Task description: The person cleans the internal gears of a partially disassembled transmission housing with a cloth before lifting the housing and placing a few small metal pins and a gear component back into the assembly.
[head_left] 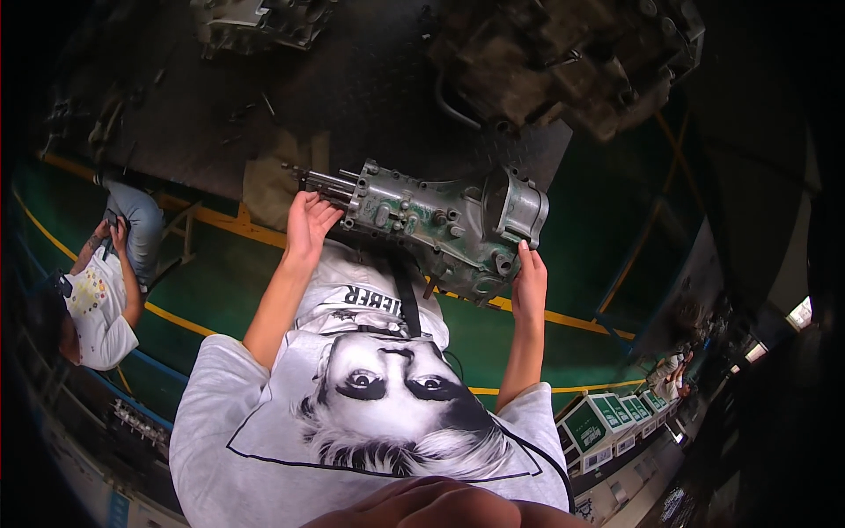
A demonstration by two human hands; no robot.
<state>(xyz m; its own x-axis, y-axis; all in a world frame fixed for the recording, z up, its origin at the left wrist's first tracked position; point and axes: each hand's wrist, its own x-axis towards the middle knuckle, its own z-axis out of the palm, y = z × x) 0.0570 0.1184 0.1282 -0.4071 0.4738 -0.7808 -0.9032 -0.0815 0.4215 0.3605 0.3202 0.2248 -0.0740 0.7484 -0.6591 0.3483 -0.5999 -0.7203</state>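
Observation:
A metal gearbox housing (422,216), grey with green stains, lies across the near edge of the dark workbench in front of me. Several rods or shafts (327,183) stick out of its left end. My left hand (312,229) grips that end, its fingers at the rods and the flange. At the wide right end, my right hand (529,275) holds the flared casing by its lower rim, fingertips on the edge. The undersides of both grips are hidden by the hands and the casing.
The dark workbench (352,97) carries a large dirty gearbox assembly (581,70) at the far right and a metal casting (260,25) at the far left. Loose small parts (106,119) lie farther left. A seated person (106,299) is at left; green-and-white boxes (590,427) stand lower right.

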